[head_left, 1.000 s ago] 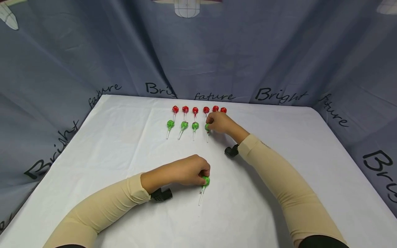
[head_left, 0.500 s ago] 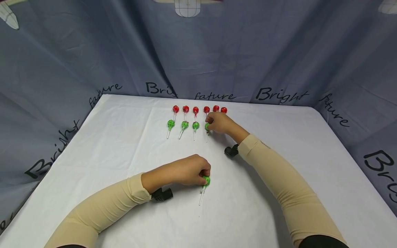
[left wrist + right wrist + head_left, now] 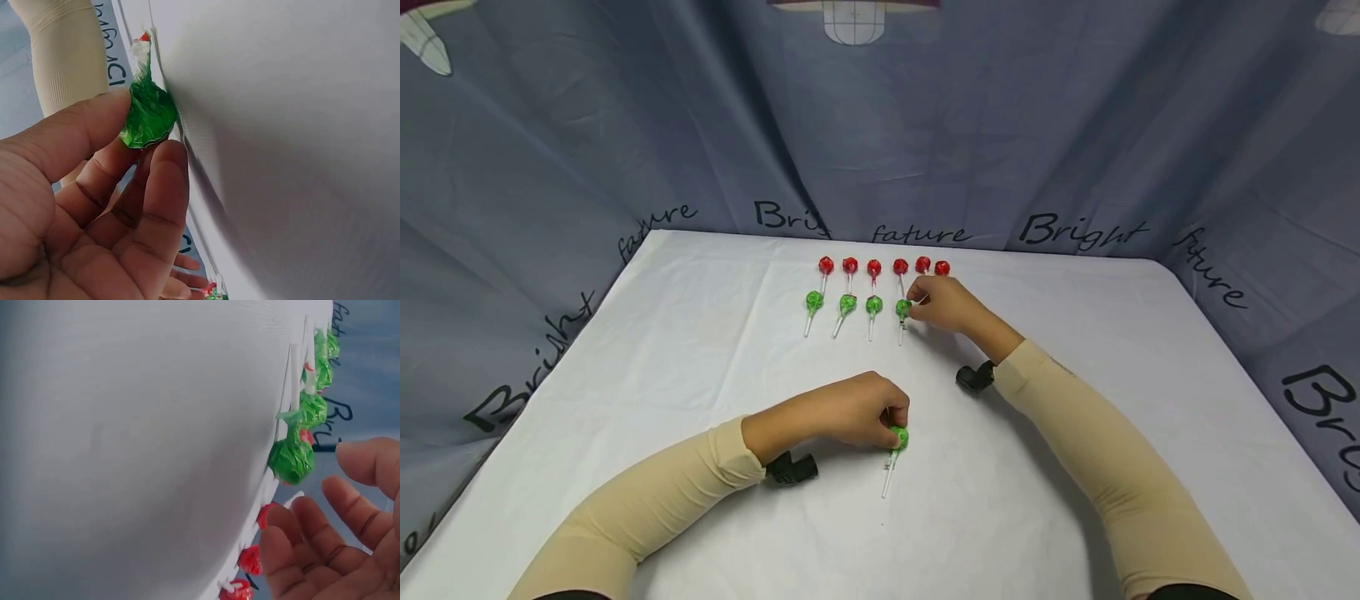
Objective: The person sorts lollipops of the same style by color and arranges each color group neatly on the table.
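Observation:
My left hand (image 3: 859,410) pinches a green-wrapped lollipop (image 3: 152,117) by its candy head, between thumb and fingers. Its white stick points toward the near side of the table in the head view. Farther off, my right hand (image 3: 949,303) is beside the rightmost green lollipop (image 3: 292,461) of a row. In the right wrist view a gap shows between that lollipop and the parted thumb and fingers. Several green lollipops (image 3: 847,305) form this row, sticks toward me. Behind them runs a row of red lollipops (image 3: 850,266), the right ones' sticks partly hidden by the right hand.
A white cloth covers the table (image 3: 685,350). Behind it hangs a grey-blue curtain (image 3: 985,125) with printed lettering. A black wrist camera (image 3: 792,470) sits under the left wrist, another black camera (image 3: 975,377) under the right, both low over the cloth.
My right hand has let go of the rightmost green lollipop and drawn back slightly to the right, leaving it in the row. The left hand stays where it was, still pinching its lollipop.

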Demonstrator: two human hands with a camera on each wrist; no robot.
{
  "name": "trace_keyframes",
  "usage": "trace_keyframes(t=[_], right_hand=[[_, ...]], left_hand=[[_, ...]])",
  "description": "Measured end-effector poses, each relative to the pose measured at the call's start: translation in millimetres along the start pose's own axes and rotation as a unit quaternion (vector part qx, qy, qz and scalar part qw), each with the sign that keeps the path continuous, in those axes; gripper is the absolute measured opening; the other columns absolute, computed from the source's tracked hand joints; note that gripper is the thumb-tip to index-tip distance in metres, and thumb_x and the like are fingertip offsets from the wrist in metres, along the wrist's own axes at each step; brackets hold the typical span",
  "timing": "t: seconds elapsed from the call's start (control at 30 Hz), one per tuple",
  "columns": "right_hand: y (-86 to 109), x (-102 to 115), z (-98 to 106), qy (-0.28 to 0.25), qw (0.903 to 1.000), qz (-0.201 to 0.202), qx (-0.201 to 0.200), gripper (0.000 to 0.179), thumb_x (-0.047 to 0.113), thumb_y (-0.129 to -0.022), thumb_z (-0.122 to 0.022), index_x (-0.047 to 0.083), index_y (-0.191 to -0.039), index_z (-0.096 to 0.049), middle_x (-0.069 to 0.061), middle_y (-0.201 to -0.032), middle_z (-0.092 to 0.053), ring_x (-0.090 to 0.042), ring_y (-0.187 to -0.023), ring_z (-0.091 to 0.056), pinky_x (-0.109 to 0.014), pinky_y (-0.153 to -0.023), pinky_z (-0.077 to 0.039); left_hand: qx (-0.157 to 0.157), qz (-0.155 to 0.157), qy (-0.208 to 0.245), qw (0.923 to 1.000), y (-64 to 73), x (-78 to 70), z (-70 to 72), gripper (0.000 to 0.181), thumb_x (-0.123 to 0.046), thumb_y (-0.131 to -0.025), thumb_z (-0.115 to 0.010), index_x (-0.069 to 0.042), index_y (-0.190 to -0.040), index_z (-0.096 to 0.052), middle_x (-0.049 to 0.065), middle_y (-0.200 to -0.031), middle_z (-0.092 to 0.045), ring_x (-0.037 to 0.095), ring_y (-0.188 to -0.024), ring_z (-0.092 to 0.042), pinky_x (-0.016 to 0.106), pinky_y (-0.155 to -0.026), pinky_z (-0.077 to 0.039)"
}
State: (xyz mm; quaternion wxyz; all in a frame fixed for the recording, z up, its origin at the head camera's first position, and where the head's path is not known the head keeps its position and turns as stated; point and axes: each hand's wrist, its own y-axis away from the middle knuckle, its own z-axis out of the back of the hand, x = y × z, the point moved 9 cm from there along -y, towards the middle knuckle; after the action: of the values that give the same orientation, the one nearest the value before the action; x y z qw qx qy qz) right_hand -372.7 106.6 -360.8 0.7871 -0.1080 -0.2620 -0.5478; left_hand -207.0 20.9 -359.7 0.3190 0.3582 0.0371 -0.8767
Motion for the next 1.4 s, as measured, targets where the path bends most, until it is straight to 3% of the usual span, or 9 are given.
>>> trace_keyframes(t=[0.33, 0.6, 1.03, 1.2, 1.4], right_hand=[[32.0, -4, 26, 0.026, 0.9958, 0.087, 0.009, 0.03, 0.013, -0.092, -0.07, -0.002, -0.118, -0.065, -0.016, -0.116, -0.066, -0.029, -0.107, -0.061, -0.046, -0.093, -0.048], [52.9, -14, 31, 0.011, 0.996, 0.088, 0.013, 0.029, 0.016, -0.091, -0.071, 0.001, -0.116, -0.066, -0.012, -0.109, -0.067, -0.025, -0.101, -0.061, -0.043, -0.085, -0.05], [84.9, -32, 39, 0.01, 0.995, 0.099, -0.008, 0.026, 0.015, -0.09, -0.071, 0.002, -0.112, -0.067, -0.014, -0.108, -0.067, -0.028, -0.101, -0.062, -0.045, -0.084, -0.05], [91.6, -44, 47, 0.011, 0.9974, 0.071, -0.009, 0.026, 0.016, -0.091, -0.07, 0.002, -0.113, -0.067, -0.012, -0.108, -0.067, -0.026, -0.101, -0.061, -0.047, -0.087, -0.049], [96.4, -55, 49, 0.003, 0.9975, 0.069, -0.01, 0.024, 0.015, -0.091, -0.07, 0.003, -0.111, -0.067, -0.009, -0.106, -0.068, -0.024, -0.101, -0.061, -0.049, -0.09, -0.049]], left_hand=[[0.001, -0.002, 0.004, 1.0, -5.3, 2.2, -1.7, 0.019, -0.008, -0.081, -0.081, -0.016, -0.079, -0.063, -0.009, -0.073, -0.06, 0.005, -0.069, -0.055, 0.022, -0.067, -0.046], [-0.01, -0.001, 0.024, 0.9997, -9.7, 4.5, 6.5, 0.014, -0.01, -0.082, -0.081, -0.015, -0.089, -0.07, -0.011, -0.079, -0.064, 0.004, -0.076, -0.059, 0.022, -0.072, -0.049], [-0.074, -0.035, 0.046, 0.9956, -49.7, 9.2, 52.5, 0.014, -0.012, -0.088, -0.077, -0.012, -0.101, -0.072, -0.007, -0.092, -0.067, 0.008, -0.088, -0.061, 0.02, -0.081, -0.05], [-0.092, -0.011, 0.03, 0.9952, -71.6, 18.3, 77.8, 0.016, -0.015, -0.089, -0.076, -0.011, -0.104, -0.072, -0.004, -0.095, -0.068, 0.01, -0.092, -0.063, 0.023, -0.081, -0.05], [-0.113, 0.013, 0.02, 0.9933, -98.8, 40.7, 99.5, 0.016, -0.013, -0.089, -0.075, -0.008, -0.105, -0.072, -0.001, -0.099, -0.069, 0.013, -0.094, -0.064, 0.024, -0.079, -0.051]])
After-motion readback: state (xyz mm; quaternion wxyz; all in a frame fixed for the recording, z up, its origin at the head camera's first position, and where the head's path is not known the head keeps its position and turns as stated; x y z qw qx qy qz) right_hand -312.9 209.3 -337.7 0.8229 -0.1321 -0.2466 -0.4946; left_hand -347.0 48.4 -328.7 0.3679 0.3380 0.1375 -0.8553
